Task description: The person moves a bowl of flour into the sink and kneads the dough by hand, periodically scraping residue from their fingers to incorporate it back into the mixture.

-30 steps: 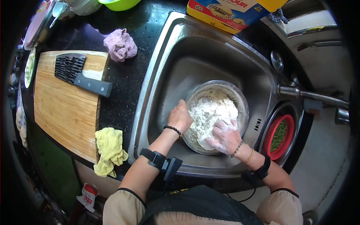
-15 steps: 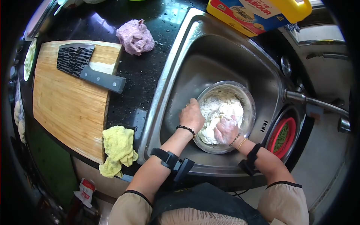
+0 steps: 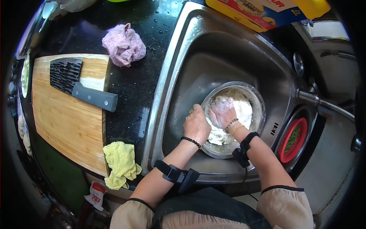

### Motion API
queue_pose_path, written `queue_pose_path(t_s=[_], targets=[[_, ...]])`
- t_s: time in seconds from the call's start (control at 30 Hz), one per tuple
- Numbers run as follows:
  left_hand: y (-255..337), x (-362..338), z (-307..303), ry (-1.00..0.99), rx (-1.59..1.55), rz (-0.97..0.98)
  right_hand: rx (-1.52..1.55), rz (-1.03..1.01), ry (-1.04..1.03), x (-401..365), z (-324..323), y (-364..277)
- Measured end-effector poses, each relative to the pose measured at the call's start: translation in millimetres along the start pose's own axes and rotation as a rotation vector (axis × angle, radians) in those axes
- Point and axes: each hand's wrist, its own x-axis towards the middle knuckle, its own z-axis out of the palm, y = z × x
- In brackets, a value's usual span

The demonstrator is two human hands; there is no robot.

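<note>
A steel bowl (image 3: 256, 100) of white dough (image 3: 244, 112) stands in the steel sink (image 3: 213, 57). My left hand (image 3: 196, 124) grips the bowl's near-left rim. My right hand (image 3: 222, 112), in a thin clear glove dusted with flour, presses down into the dough at the left side of the bowl. Both wrists carry black straps and bead bracelets.
A bamboo cutting board (image 3: 65, 118) with a cleaver (image 3: 78, 86) lies on the black counter at left. A pink cloth (image 3: 124, 45) and a yellow cloth (image 3: 120, 164) lie beside it. A yellow flour package (image 3: 263, 11) sits behind the sink. A red strainer (image 3: 293, 139) and faucet (image 3: 324, 104) are at right.
My right hand has moved from the near-right of the dough up and to the left across it. My left hand stays on the bowl's rim.
</note>
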Motion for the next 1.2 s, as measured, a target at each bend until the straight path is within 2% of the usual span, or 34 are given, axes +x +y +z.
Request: queue_pose_path(t_s=[0.03, 0.1, 0.2, 0.23, 0.3, 0.37, 0.4, 0.43, 0.5, 0.57, 0.63, 0.7, 0.77, 0.8, 0.83, 0.9, 0.97, 1.03, 1.1, 1.2], targets=[[-0.7, 0.0, 0.5, 0.007, 0.012, 0.002, -0.009, -0.014, 0.087, 4.4, 1.1, 0.4], [-2.4, -0.3, 2.9, 0.018, 0.019, 0.009, -0.001, 0.021, 0.041, 13.6, -0.3, 1.3], [-3.1, 2.7, 3.6, 0.044, 0.028, 0.029, 0.009, 0.032, 0.108, 28.0, -2.2, 4.1], [-4.0, 1.0, 4.9, 0.038, 0.031, 0.033, 0.095, 0.056, 0.115, 30.8, -2.8, 4.3], [-5.1, -0.3, 5.5, 0.034, 0.033, 0.046, 0.171, 0.083, 0.128, 25.9, -2.3, 3.3], [-4.5, 2.1, 1.8, 0.048, 0.034, 0.062, 0.132, 0.081, 0.315, 20.9, -0.8, 0.4], [-4.2, 2.3, 0.9, 0.038, 0.037, 0.054, 0.252, 0.105, 0.276, 12.6, -8.6, -1.6], [-3.5, 0.7, 1.6, 0.018, 0.039, 0.047, 0.248, 0.112, 0.278, 0.7, -13.3, -2.2], [-2.4, 0.6, 0.1, -0.011, 0.052, 0.034, 0.173, 0.249, 0.368, -23.4, -22.8, 4.5], [1.4, 1.4, -1.6, -0.029, 0.064, 0.016, 0.135, 0.386, 0.323, -45.0, -13.8, 27.8], [2.7, 0.6, -4.2, -0.048, 0.088, -0.012, 0.272, 0.456, 0.152, -57.2, -14.6, 44.8], [1.8, 1.7, -3.1, -0.057, 0.104, -0.019, 0.289, 0.487, 0.136, -48.6, -12.8, 54.7], [0.7, 2.1, -1.1, -0.056, 0.088, -0.017, 0.301, 0.556, -0.094, -30.1, -26.6, 58.0], [1.2, 1.0, -1.0, -0.059, 0.090, -0.008, 0.277, 0.579, -0.120, -24.8, -31.6, 57.0], [2.1, 0.9, -2.3, -0.059, 0.092, -0.002, 0.270, 0.580, -0.109, -21.0, -31.6, 63.4], [2.9, 0.1, -3.9, -0.048, 0.096, 0.003, 0.277, 0.549, -0.220, -12.9, -22.7, 71.1], [1.7, -0.4, -3.9, -0.053, 0.110, -0.011, 0.329, 0.541, -0.211, -18.1, -19.6, 74.3], [-2.1, 1.7, -1.9, -0.049, 0.107, -0.014, 0.403, 0.561, -0.040, -34.0, -15.7, 70.4], [-1.0, 1.7, -0.1, -0.061, 0.102, -0.007, 0.419, 0.565, 0.004, -56.0, -24.4, 65.9], [-2.5, 0.6, -0.3, -0.067, 0.101, 0.005, 0.689, 0.565, 0.248, -85.8, -43.0, 57.4]])
